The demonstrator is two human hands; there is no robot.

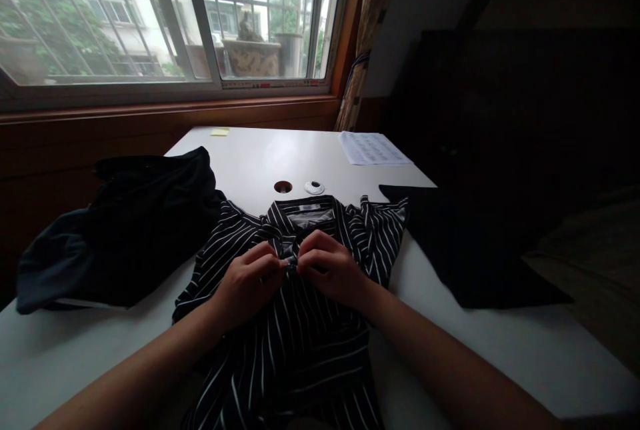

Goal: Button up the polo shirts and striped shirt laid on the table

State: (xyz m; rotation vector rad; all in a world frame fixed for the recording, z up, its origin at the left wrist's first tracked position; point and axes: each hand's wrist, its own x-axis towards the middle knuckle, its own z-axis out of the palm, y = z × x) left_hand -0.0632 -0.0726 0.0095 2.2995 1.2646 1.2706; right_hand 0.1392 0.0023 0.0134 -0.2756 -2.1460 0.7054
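The grip of the left hand [255, 280] is closed on the front of a striped shirt [320, 330], a little under the collar, and the grip of the right hand [325, 267] pinches the same front edge just beside it. The bent fingers cover the cloth between them, so I cannot tell whether a button is there. The shirt lies on the white bench [260, 157] with its collar away from the person; its lower end and both forearms are cut off by the bottom edge of the view, and the forearms hide part of its sides.

To the left is a heap of dark clothes [145, 230], whose folds are too dark to separate. To the right, a black cloth [470, 250] melts into the shadow. Beyond the collar there are a round hole [283, 187], its inside unclear, and a white ring [314, 187]; farther away lie printed sheets [373, 149], unreadable. Behind the window glass, a patterned planter [253, 58] contains something dark, which I cannot identify.
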